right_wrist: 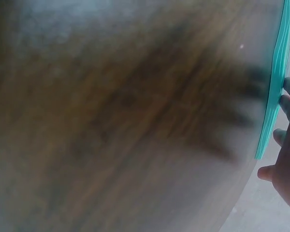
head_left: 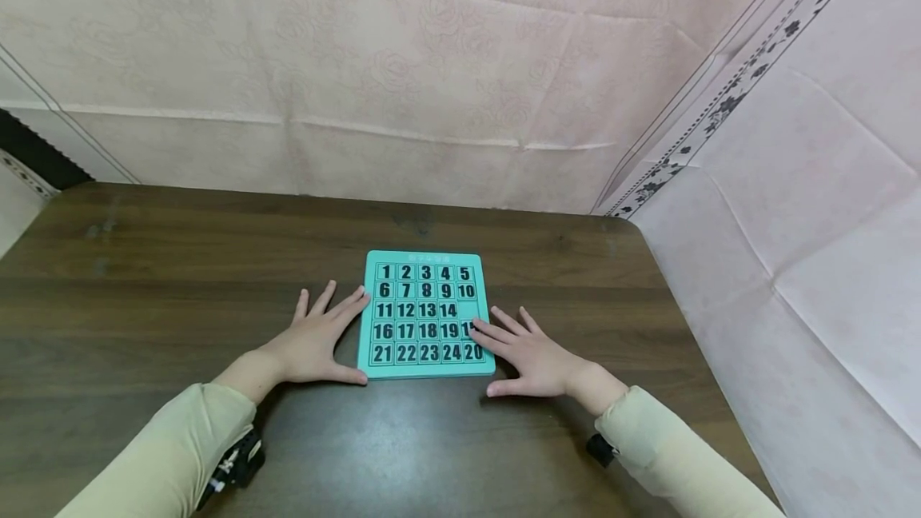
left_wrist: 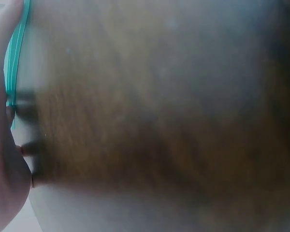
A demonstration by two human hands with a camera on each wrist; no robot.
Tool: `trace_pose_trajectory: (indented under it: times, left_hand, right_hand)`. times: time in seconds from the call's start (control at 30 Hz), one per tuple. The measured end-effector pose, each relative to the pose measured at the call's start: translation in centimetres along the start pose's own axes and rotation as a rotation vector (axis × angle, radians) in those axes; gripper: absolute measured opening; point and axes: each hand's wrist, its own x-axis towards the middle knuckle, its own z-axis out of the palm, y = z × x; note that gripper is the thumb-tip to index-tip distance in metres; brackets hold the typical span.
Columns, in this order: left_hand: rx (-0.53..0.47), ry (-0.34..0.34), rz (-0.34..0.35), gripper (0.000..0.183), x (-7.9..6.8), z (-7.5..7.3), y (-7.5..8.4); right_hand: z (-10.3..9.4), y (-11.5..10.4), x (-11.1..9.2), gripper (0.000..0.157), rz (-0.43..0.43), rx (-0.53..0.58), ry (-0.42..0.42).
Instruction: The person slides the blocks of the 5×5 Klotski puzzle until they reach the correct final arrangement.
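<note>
A teal sliding number puzzle (head_left: 426, 370) lies flat on the table, black numerals on its tiles. Its vacant square is at the right end of the third row, beside 14. My left hand (head_left: 308, 344) rests along the puzzle's left edge, fingers spread, thumb at the near left corner. With fingers extended, my right hand (head_left: 536, 360) reaches over the right edge. A fingertip touches the last tile of the fourth row and partly hides its number; the thumb is off the board. Both wrist views catch the puzzle's side (left_wrist: 14, 63) beside the fingers.
The dark brown wooden table (head_left: 194, 262) has rounded far corners. A pale patterned cloth (head_left: 403, 62) hangs behind it, and another white cloth (head_left: 806, 206) with a floral border stands along the right. Black wrist devices (head_left: 241, 458) show below the sleeves.
</note>
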Motion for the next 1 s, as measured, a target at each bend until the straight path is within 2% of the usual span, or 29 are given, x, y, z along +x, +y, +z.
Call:
trace_pose_trajectory:
  times: [0.33,0.73,1.0]
  left_hand:
    - [0.009,0.008,-0.008,0.116,0.0,0.3,-0.2]
    - [0.006,0.007,-0.006,0.116,0.1,0.4,-0.3]
    - [0.003,0.005,0.001,0.116,0.1,0.3,-0.2]
  right_hand:
    - [-0.5,0.3,0.8,0.08,0.035,0.003,-0.018]
    - [-0.7,0.9,1.9,0.081,0.069,0.005,0.018]
    - [-0.7,0.7,1.9,0.081,0.083,0.001,0.018]
